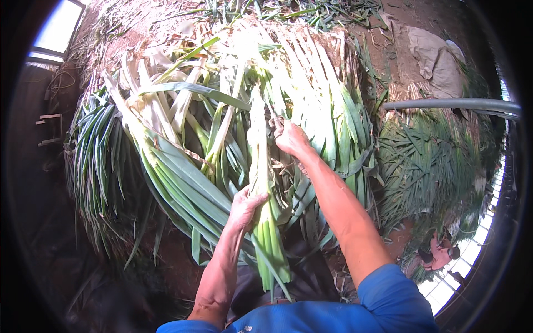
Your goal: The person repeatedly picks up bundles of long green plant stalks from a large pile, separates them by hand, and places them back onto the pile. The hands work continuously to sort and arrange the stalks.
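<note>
Far left of the held leek [258,144], we see a bundle of dark green leaves [102,161] hanging down. Nearer its left side, a loose fan of leeks [180,108] leans across, and one broad leaf [197,91] runs toward the leek's far end, so we judge the room there tight.

Our left hand [244,208] grips the leek where its pale shaft turns green. The leek lies between our hands, its long axis pointing almost straight away from us: pale end farthest, green leaves spilling toward our lap.

Just right of the shaft, nearer its far end than the left one, is our right hand [290,136]. Its fingers look bent; we cannot tell whether they close on anything. Beyond it, right of the leek, a row of leeks [333,94] stops at an edge before a gray pipe [449,104] and another leafy heap [427,155], both well apart from the leek.
</note>
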Demonstrator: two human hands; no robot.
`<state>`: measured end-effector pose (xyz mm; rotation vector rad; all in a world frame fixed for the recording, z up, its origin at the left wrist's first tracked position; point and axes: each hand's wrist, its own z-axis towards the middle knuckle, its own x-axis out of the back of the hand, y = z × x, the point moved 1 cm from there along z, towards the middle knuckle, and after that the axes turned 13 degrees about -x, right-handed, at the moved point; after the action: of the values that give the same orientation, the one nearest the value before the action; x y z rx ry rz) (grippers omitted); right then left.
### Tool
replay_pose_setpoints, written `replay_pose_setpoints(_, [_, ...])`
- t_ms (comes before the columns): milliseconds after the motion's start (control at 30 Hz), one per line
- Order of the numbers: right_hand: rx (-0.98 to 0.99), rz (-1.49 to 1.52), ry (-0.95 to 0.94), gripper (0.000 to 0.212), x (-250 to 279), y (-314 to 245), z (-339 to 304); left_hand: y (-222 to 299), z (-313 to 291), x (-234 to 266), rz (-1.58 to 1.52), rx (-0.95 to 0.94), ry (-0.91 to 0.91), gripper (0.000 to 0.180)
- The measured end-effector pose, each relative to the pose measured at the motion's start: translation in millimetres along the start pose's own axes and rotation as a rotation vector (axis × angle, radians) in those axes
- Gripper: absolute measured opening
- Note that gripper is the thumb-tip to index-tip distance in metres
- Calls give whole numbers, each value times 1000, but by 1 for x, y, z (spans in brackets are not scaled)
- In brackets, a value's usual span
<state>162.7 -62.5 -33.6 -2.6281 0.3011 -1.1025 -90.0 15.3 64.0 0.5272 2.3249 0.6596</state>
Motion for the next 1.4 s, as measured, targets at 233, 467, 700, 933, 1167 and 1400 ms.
replay_pose_setpoints(233, [48, 40, 424, 30, 106, 36, -57, 142, -61, 26, 347, -502, 262, 36])
replay_pose_setpoints(467, [-294, -9, 527, 48, 193, 118, 18, 200, 11, 103, 1727, -996, 739, 53])
replay_pose_setpoints(700, [-282, -78, 395, 43, 135, 113, 33, -8, 158, -110, 776, -399, -153, 39])
replay_pose_setpoints(933, [-131, 107, 141, 42, 113, 111, -2, -99, 211, -155, 384, -185, -288, 64])
replay_pose_setpoints(1167, [-3, 734, -509, 37, 64, 103, -84, -126, 136, -59, -19, 147, -360, 52])
replay_pose_setpoints(1400, [47, 393, -261, 25, 76, 147, -136, -109, 107, -55, 148, 151, -223, 59])
